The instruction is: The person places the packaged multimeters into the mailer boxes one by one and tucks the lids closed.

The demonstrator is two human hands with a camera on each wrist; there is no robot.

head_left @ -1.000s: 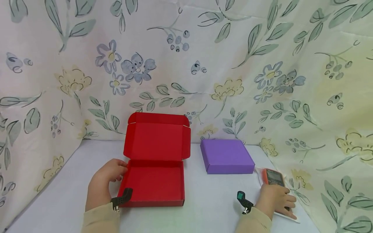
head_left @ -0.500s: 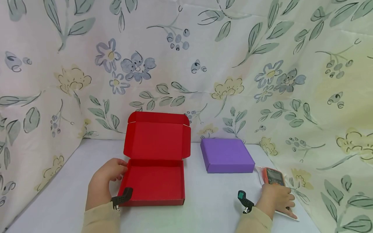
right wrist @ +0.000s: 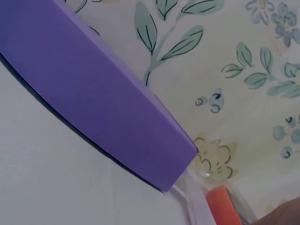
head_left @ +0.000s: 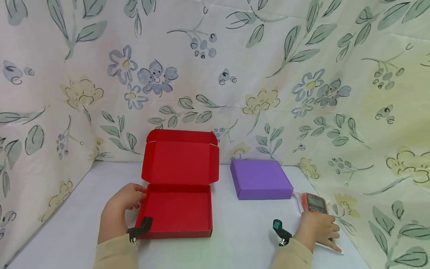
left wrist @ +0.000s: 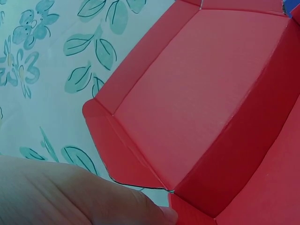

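An opened red cardboard box [head_left: 178, 209] lies at the centre left, its lid [head_left: 181, 162] tilted back. Beside its left wall is my left hand [head_left: 121, 201], fingers bent loosely and touching the wall near the hinge. In the left wrist view a fingertip [left wrist: 169, 214] meets the box's side below the lid flap [left wrist: 124, 150]. At the far right, an orange and dark digital multimeter [head_left: 317, 203] sits in a clear plastic bag. My right hand [head_left: 319, 228] lies across its lower half and holds it, fingers bent over the right edge; my thumb is largely hidden.
A closed purple box [head_left: 262, 179] stands at the back, between the red box and the multimeter. White cloth covers the table [head_left: 242, 231]. A floral curtain [head_left: 215, 74] hangs behind and along both sides.
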